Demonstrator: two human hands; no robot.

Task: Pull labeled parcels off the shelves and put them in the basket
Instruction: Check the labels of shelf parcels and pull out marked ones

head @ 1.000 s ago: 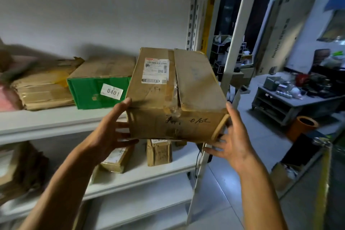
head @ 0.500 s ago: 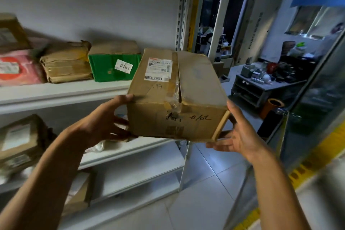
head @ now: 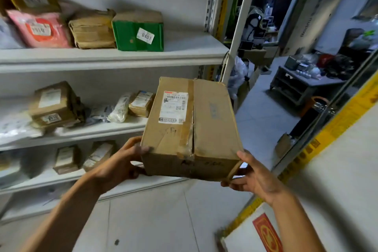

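Note:
A brown cardboard parcel [head: 206,125] with a white shipping label and tape down its middle is held in the air in front of the white shelves [head: 114,55]. My left hand [head: 120,163] grips its near left corner, thumb on top. My right hand [head: 253,176] holds its near right corner from below and the side, fingers curled under. No basket is in view.
The shelves carry a green box marked 0401 [head: 139,30], a pink bag [head: 41,28], brown boxes [head: 55,104] and white bags. To the right, a yellow-edged glass door [head: 327,125], a grey low table [head: 302,82] with clutter, tiled floor below.
The parcel and both hands have come away from the upper shelf and lower, toward me. My view has tilted down, showing more lower shelves and floor.

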